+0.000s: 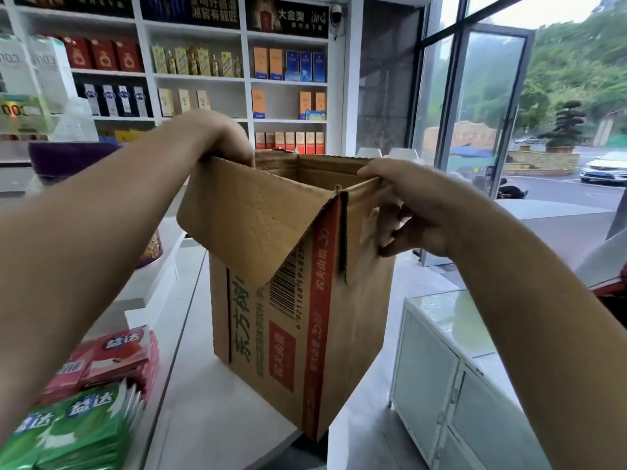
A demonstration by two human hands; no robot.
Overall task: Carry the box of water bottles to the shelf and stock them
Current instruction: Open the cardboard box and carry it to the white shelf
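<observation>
A tall brown cardboard box [298, 320] with green and red print and a barcode hangs in front of me, its lower corner over the edge of a white counter [210, 401]. Its top is open and one flap folds down toward me. My left hand [224, 137] grips the far left rim of the box. My right hand [407, 205] grips the right rim and side wall. The inside of the box is hidden, so no bottles show.
Packs of gum [95, 385] lie on the counter at the lower left. A white glass-topped cabinet [451, 368] stands at the right. White wall shelves [200, 76] with boxed goods fill the back. Glass doors [488, 106] open to a street at the right.
</observation>
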